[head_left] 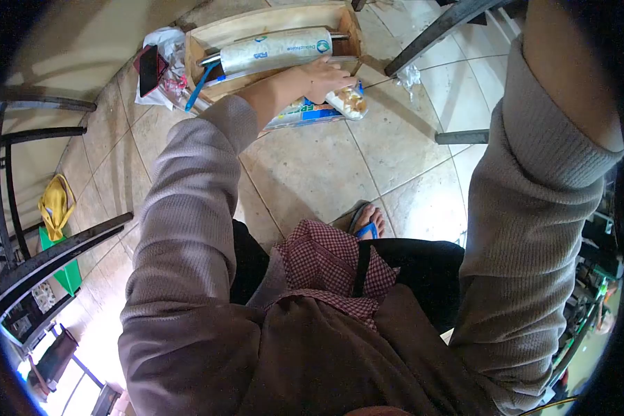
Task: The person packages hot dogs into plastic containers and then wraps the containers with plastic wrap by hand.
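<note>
My left hand (322,80) reaches to the front edge of a wooden box (270,19), its fingers spread and lying flat. Inside the box is a white roll with blue print (277,52) on a rod. Beside my palm, a white wrapped item with brown contents (348,102) rests over a colourful printed package (312,112), which is partly under my wrist. A blue-handled tool (200,89) leans on the box's left end. My right arm extends up past the top right edge, and its hand is out of view.
A dark phone (149,71) lies on white plastic left of the box. Dark metal legs (437,38) stand to the right, with a crumpled clear plastic piece (410,76) near them. A yellow bag (57,204) and a green object (64,267) are at the left.
</note>
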Demonstrator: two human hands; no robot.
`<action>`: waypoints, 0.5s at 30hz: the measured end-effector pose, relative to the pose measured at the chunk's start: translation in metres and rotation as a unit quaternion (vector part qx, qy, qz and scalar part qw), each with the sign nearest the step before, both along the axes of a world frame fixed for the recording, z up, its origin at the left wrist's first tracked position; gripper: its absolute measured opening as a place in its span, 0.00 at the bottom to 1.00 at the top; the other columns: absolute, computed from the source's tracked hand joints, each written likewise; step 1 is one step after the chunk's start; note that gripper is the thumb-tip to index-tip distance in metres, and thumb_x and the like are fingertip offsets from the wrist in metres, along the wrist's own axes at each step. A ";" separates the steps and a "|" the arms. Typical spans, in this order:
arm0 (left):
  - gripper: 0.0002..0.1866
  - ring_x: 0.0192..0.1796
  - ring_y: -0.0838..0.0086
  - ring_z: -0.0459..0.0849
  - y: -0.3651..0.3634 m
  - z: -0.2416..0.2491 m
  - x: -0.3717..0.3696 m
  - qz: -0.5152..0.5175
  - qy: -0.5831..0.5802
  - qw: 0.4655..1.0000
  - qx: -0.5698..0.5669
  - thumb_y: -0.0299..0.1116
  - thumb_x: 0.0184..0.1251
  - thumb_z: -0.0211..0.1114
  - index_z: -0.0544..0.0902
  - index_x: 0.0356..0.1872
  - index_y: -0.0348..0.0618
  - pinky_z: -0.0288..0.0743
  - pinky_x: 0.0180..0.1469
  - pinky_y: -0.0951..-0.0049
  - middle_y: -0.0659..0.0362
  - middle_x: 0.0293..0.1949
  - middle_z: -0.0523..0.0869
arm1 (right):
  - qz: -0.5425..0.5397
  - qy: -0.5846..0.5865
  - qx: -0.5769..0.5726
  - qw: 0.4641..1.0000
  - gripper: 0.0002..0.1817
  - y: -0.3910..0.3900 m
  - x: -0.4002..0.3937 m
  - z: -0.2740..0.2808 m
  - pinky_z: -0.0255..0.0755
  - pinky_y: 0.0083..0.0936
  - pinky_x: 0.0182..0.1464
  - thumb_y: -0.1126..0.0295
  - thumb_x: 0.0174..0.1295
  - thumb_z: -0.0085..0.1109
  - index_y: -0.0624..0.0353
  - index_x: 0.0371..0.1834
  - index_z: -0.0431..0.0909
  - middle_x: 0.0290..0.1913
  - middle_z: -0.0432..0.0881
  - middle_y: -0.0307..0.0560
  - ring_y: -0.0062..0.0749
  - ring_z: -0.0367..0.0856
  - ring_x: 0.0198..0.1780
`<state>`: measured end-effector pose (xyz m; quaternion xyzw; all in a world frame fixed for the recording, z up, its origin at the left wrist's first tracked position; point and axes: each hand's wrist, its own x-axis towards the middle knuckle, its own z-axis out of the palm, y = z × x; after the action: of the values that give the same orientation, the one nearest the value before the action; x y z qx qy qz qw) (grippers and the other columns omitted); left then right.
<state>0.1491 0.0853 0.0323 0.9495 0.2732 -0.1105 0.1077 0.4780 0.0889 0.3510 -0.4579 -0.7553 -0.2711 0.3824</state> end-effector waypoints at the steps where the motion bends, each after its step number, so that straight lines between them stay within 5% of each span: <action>1: 0.34 0.60 0.63 0.74 0.001 -0.006 -0.001 0.002 -0.001 1.000 0.006 0.31 0.49 0.69 0.67 0.61 0.51 0.63 0.58 0.51 0.58 0.52 0.76 | 0.002 0.003 0.001 1.000 0.11 -0.001 0.001 0.000 0.78 0.32 0.43 0.72 0.49 0.67 0.65 0.34 0.80 0.31 0.82 0.51 0.37 0.83 0.35; 8: 0.50 0.66 0.61 0.68 0.001 0.005 0.003 0.010 0.046 0.998 -0.046 0.35 0.42 0.78 0.60 0.70 0.52 0.58 0.66 0.50 0.57 0.61 0.72 | 0.012 0.009 0.016 1.000 0.09 0.000 -0.004 0.000 0.79 0.32 0.42 0.73 0.49 0.66 0.65 0.33 0.81 0.30 0.82 0.51 0.37 0.84 0.34; 10: 0.59 0.69 0.57 0.64 0.000 0.009 0.002 0.034 -0.016 0.997 -0.067 0.37 0.36 0.81 0.54 0.73 0.52 0.55 0.70 0.50 0.54 0.66 0.68 | 0.021 0.010 0.026 0.999 0.09 0.000 -0.013 0.004 0.79 0.32 0.42 0.73 0.49 0.66 0.65 0.32 0.81 0.29 0.82 0.51 0.37 0.84 0.33; 15: 0.59 0.72 0.50 0.57 -0.023 0.042 -0.019 -0.010 -0.129 0.991 0.022 0.51 0.36 0.81 0.56 0.73 0.54 0.51 0.72 0.47 0.50 0.67 0.65 | 0.083 0.017 0.091 0.992 0.08 -0.002 -0.076 0.035 0.79 0.32 0.41 0.74 0.49 0.66 0.65 0.32 0.81 0.29 0.82 0.51 0.37 0.84 0.33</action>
<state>0.1305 0.0618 0.0747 0.9606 0.2499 0.0176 0.1203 0.4025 0.0871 0.3855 -0.3620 -0.7561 -0.2981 0.4564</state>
